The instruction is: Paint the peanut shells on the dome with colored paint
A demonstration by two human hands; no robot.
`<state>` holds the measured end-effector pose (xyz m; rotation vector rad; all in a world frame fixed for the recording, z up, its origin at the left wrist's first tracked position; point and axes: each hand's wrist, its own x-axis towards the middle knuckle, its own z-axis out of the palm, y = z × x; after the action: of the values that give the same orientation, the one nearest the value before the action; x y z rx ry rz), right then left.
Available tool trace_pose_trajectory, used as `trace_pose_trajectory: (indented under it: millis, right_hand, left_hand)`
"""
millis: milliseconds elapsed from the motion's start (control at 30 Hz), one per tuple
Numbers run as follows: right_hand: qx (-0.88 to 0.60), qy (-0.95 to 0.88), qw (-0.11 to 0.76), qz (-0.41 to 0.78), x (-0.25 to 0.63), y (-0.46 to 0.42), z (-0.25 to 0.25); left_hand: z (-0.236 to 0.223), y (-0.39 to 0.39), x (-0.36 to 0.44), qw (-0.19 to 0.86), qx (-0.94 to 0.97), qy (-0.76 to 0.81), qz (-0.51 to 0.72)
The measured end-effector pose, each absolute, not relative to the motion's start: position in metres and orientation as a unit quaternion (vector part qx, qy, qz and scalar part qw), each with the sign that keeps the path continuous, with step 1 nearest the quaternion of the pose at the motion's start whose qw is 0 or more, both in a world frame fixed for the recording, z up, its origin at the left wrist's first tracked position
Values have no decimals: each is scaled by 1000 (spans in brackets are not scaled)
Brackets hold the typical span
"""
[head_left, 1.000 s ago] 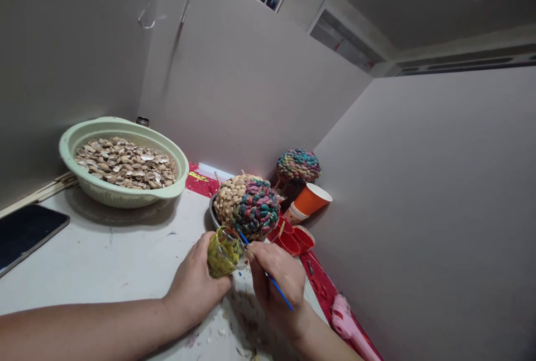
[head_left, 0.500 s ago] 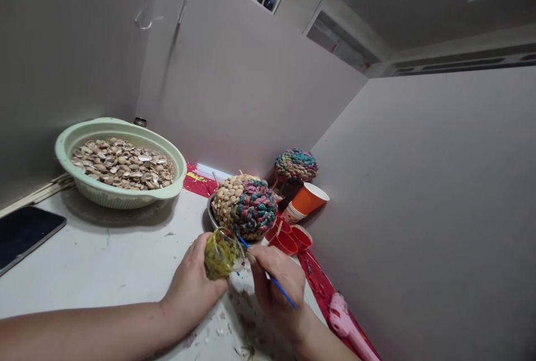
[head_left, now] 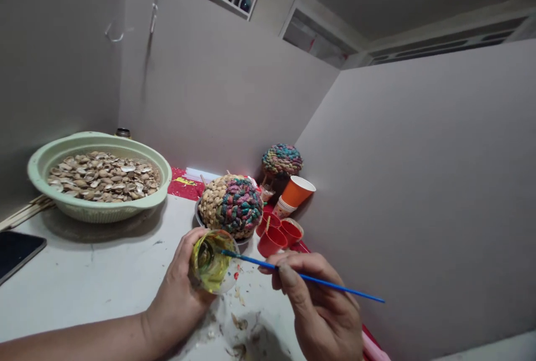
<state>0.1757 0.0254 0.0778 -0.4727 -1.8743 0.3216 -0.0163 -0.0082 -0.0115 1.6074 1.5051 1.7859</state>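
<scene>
With the cup point(head_left: 214, 272) tipped so its mouth faces right, the left hand point(head_left: 180, 288) has its fingers clamped around the side, yellow paint point(head_left: 218, 270) smeared all over the inside. And here's the right hand point(head_left: 320, 308), thumb and fingers pinched together on the blue brush point(head_left: 330, 283), its bristles right in the mouth of the cup! Both are held above the white table point(head_left: 104, 272), in front of the ball point(head_left: 234, 205), tan on its left, many-coloured on its right, sitting in a grey bowl point(head_left: 197, 217). Just right of that, red cups point(head_left: 272, 242); behind them, stacked paper cups point(head_left: 296, 193) lean over near a second ball point(head_left: 282, 160). Over on the left, a green basin point(head_left: 154, 201) holds a heap of shells point(head_left: 104, 177), with a phone point(head_left: 19, 252) lying near it.
</scene>
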Motion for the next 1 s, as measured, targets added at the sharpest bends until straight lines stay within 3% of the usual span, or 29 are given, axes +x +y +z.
trace_pose_trajectory:
  millis: [267,633,800,1000]
  right_hand:
    - [-130,-888,432,90,187,18,83]
    - [-90,-927,355,-80,175,27,70]
    - [-84,-932,352,-18,170,26,63]
    - [-69,-888,442,109,161,23,49]
  left_hand:
    - [-13,-8,-18,60,620,518,586]
    - [-19,-14,-21,23,658,483,578]
    - [-19,-15,-19,15,661,489,568]
    - [-18,-16,-19,-4,674,481,560]
